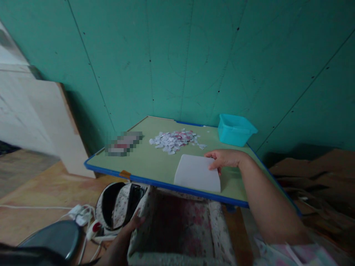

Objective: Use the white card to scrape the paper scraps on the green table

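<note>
My right hand (220, 159) is closed on the right edge of a flat white rectangular board (196, 173), thumb on top. The board lies at the front edge of the pale green table (133, 162). Below that edge, my left hand (135, 222) grips the left wall of an open patterned fabric box (222, 236), which looks dark inside. A loose pile of torn paper scraps (174, 140), white with some pink, rests on the table beyond the board.
A turquoise plastic basket (234, 130) stands at the table's right rear corner. On the left lies a blurred-out flat item (124, 144). A patterned bag (120, 205), white cables and a grey round stool (52, 238) are at lower left. Cardboard (313, 170) leans at right.
</note>
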### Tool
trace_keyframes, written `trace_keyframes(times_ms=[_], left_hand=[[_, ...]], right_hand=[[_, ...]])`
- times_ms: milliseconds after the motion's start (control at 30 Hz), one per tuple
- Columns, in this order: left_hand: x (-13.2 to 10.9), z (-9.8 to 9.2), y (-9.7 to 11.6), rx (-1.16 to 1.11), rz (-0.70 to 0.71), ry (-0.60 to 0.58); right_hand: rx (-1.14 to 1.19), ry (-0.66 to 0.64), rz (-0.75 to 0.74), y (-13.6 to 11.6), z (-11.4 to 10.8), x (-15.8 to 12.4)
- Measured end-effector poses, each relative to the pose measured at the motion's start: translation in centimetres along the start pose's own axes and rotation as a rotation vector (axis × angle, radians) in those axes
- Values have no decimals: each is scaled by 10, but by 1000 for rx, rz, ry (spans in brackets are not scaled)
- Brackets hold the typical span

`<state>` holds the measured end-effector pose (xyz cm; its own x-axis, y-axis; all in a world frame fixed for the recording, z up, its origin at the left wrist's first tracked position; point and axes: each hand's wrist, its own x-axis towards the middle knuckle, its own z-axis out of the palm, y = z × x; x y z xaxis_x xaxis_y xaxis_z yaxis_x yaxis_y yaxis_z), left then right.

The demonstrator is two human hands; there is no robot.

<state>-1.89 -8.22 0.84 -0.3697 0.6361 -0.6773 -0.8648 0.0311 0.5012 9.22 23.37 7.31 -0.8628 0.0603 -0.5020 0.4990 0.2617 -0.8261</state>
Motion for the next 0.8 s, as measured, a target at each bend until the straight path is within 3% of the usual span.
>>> trace_keyframes(times_ms=[133, 267, 433, 533, 800], left_hand=[[-6, 9, 1, 106, 19, 76], [-12, 17, 3, 47, 3, 89], [-15, 18, 6, 212, 45, 327], [-14, 18, 5, 226, 33, 383], [-14, 20, 3, 139, 33, 175]], right_hand=[[15, -30, -36, -1, 4, 2], [10, -70, -90, -2, 7, 4], [-16, -17, -114, -3, 7, 4], [-14, 41, -142, -3, 6, 4], [4, 105, -171, 1, 3, 8]])
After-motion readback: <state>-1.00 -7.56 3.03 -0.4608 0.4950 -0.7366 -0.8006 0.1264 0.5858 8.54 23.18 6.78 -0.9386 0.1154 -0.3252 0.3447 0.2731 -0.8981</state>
